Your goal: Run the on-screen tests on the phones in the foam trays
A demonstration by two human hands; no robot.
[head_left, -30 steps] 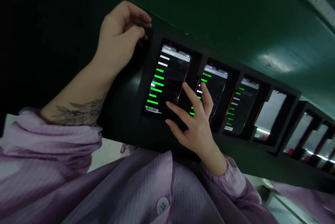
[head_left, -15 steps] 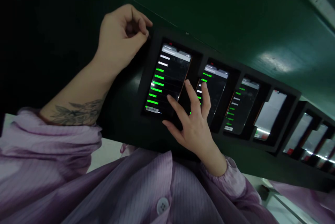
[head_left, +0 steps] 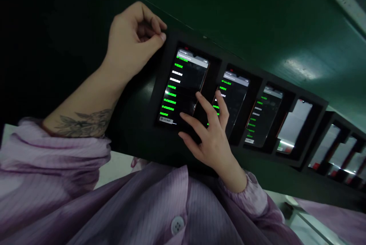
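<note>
My right hand (head_left: 213,138) has its fingers spread over the lower right of a smartphone (head_left: 185,84). The index fingertip is at the lit screen; whether it touches cannot be told. On that dark screen runs a list in green and white lettering under a grey bar. The phone lies face up in a compartment of a black tray (head_left: 197,41). A second smartphone (head_left: 236,96) with a similar list lies to the right, partly behind my fingers. My left hand (head_left: 131,39) is loosely curled beside the tray's upper left corner, thumb close to the fingers, nothing visible in it.
Farther right in the tray lie another phone with a list (head_left: 264,117) and a phone with a pale screen (head_left: 296,126). A second black tray (head_left: 328,117) with several phones follows. Both trays rest on a dark green surface (head_left: 251,20).
The list on the left phone has scrolled down, with green lines now at its top. My right index finger has moved slightly down, and its other fingers a little left. My left hand has barely moved.
</note>
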